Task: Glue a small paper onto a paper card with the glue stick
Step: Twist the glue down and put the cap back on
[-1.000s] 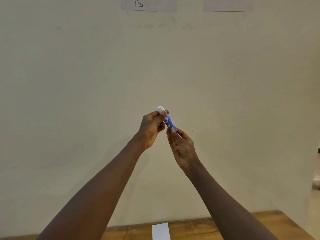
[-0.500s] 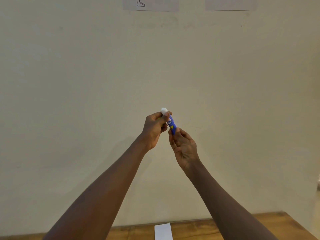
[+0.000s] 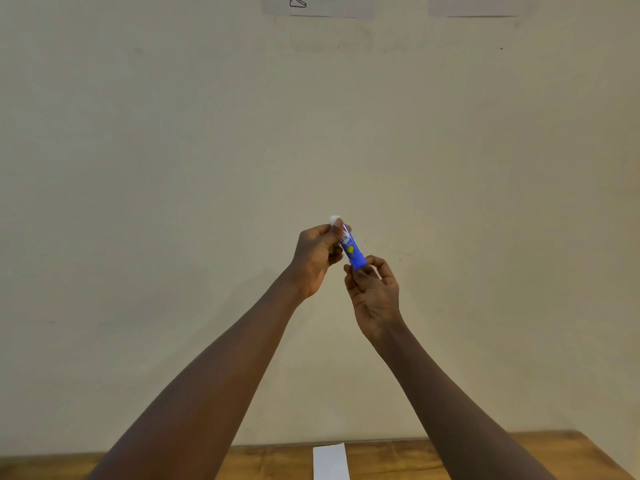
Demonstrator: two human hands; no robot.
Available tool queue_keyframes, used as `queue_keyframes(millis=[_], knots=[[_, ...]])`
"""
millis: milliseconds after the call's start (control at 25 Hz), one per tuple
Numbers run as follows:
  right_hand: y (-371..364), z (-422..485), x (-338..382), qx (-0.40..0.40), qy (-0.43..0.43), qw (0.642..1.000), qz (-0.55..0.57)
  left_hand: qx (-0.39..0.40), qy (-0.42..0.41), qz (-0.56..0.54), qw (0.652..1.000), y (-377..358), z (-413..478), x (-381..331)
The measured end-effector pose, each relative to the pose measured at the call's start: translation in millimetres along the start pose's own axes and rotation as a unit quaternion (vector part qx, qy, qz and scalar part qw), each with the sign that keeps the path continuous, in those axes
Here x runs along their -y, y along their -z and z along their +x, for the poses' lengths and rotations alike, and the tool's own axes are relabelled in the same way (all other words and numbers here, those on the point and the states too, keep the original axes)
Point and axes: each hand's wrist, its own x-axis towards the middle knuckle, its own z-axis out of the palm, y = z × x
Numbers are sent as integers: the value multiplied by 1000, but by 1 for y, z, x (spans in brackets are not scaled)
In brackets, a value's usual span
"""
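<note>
Down at the bottom edge of the frame, two bare forearms rise from the lower corners toward the centre. Between them a wooden table (image 3: 398, 459) shows as a brown strip, with a white paper (image 3: 330, 462) lying on it at bottom centre, cut off by the frame edge. I cannot tell whether this is the small paper or the card.

Further out, at the middle of the frame, both hands are raised well above the table and meet on the glue stick (image 3: 353, 249). It is a blue tube with a yellow mark, tilted so that its white end (image 3: 335, 220) points to the upper left. The left hand (image 3: 315, 258) pinches the upper part just below the white end, with its fingers curled around the tube. The right hand (image 3: 375, 296) grips the lower end with thumb and fingertips, palm facing the camera.

Behind them stands a plain cream wall (image 3: 173, 168). At the top edge, two pale sheets hang on it: one (image 3: 318, 6) with a line drawing, partly cut off, and another (image 3: 481, 6) to its right.
</note>
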Motion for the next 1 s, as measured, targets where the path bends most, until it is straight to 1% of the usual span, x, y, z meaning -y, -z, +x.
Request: queue_keyframes(millis=[40, 120, 200, 240, 280, 360, 480, 560, 600, 720, 760, 800, 840, 960, 1000], knots=[[1, 0, 0, 1, -13, 1000, 0, 2, 0, 0, 1000, -1, 0, 1], [3, 0, 7, -1, -88, 996, 2, 7, -8, -10, 1000, -1, -1, 2], [3, -1, 14, -8, -155, 987, -44, 6, -14, -7, 1000, 1, 0, 4], [3, -1, 16, -11, -169, 983, -66, 7, -14, -3, 1000, 2, 1, 4], [2, -1, 15, -11, -173, 982, -72, 8, -14, -1, 1000, 3, 1, 5], [-1, 0, 13, -12, -152, 988, -33, 10, -16, -2, 1000, 3, 1, 7], [-1, 0, 8, -12, -89, 996, 22, 5, -25, 18, 999, 2, 2, 6], [1, -1, 5, -5, -50, 999, 13, -1, -25, 23, 999, 3, 3, 5], [1, -1, 4, -4, -53, 999, -1, -2, -21, 20, 1000, 5, 2, 6], [-2, -4, 10, -11, -144, 989, -43, 13, -10, 10, 1000, 8, 0, 8], [-4, -4, 11, -20, -159, 985, -57, 15, -10, 9, 1000, 9, -1, 9], [-7, -5, 11, -29, -153, 986, -66, 17, -10, 8, 1000, 9, -2, 9], [-8, -5, 8, -41, -123, 989, -71, 18, -11, 11, 1000, 9, -2, 10], [-9, -4, -2, -65, 33, 993, -97, 10, -7, 6, 1000, 8, -1, 13], [-8, -4, -4, -68, 69, 990, -103, 3, 0, -8, 1000, 8, -1, 15]])
